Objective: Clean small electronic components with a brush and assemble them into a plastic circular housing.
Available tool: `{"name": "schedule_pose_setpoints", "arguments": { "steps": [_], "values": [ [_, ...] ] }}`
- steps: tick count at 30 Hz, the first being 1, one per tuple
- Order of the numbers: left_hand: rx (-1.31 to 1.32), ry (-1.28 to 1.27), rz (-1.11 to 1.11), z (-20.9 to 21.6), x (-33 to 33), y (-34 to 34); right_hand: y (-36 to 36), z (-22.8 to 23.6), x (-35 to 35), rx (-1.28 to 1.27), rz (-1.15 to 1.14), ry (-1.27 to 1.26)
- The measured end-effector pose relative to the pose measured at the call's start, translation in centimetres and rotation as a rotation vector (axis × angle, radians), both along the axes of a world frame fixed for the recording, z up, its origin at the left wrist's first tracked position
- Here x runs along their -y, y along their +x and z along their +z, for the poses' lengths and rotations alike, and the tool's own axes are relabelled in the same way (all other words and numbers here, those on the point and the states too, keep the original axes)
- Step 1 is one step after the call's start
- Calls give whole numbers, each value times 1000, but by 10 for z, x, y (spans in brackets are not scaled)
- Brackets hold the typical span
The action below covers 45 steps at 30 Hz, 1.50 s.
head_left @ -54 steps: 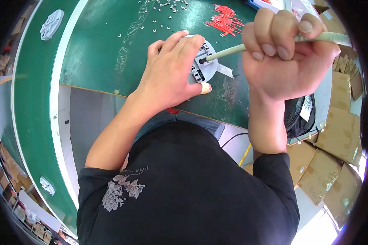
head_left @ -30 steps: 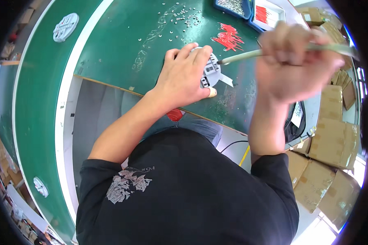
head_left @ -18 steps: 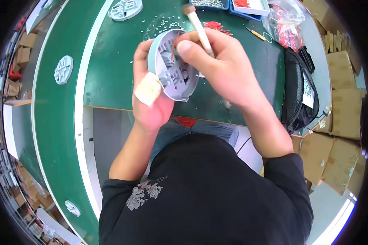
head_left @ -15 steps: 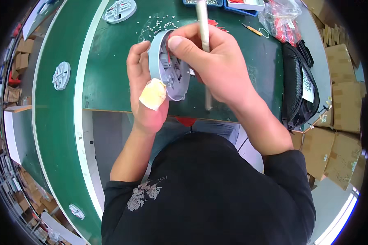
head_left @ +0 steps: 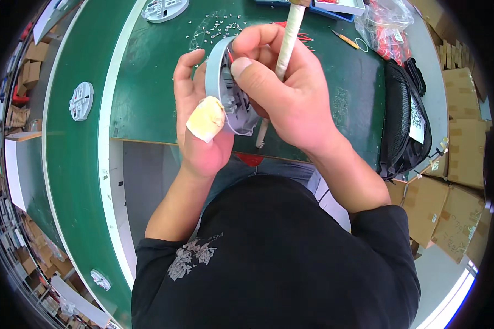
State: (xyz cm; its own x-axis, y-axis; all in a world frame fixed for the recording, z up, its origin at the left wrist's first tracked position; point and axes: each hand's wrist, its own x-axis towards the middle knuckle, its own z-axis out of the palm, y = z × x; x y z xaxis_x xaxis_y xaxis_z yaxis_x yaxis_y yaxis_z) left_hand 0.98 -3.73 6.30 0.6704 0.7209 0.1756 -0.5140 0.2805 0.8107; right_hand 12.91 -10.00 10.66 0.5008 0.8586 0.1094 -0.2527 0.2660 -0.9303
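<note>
In my left hand (head_left: 203,153) is a round, pale blue-grey plastic housing (head_left: 214,71), held on edge with its open, ribbed inside turned toward my right hand. A yellow-white wrap (head_left: 207,118) covers the left thumb. My right hand (head_left: 299,107) is closed, its thumb and forefinger pinched at the upper part of the housing's opening. Beside the thumb tip shows a short bit of red wire (head_left: 230,56). A long rod wrapped in white (head_left: 291,41) passes through the same hand, slanting, with its lower end below the palm. The fingers hide much of the housing's inside.
Small shiny parts (head_left: 219,28) are scattered beyond the hands, near several red wires (head_left: 304,38). A yellow-handled tool (head_left: 346,39), a plastic bag (head_left: 387,30) and a black mesh bag (head_left: 398,118) lie right. Similar housings (head_left: 81,101) sit left.
The rod has tilted, its upper end moving right and its lower end left. The housing has turned slightly, so less of its inside shows. My right hand has shifted a little right.
</note>
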Motion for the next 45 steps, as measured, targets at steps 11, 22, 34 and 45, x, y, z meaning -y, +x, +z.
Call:
{"name": "schedule_pose_setpoints", "arguments": {
  "steps": [11, 22, 34, 45],
  "values": [
    [8, -89, 13, 25, 7, 14, 32, 20, 19, 335, 60, -232],
    [-7, -106, 57, 45, 20, 38, 55, 38, 31, 297, 100, -213],
    [-197, 351, 46, 54, 6, 58, 83, 48, 23, 364, 42, -207],
    [136, -103, -53, 55, -2, 86, 86, 50, 15, 720, -229, -184]
  ]
}}
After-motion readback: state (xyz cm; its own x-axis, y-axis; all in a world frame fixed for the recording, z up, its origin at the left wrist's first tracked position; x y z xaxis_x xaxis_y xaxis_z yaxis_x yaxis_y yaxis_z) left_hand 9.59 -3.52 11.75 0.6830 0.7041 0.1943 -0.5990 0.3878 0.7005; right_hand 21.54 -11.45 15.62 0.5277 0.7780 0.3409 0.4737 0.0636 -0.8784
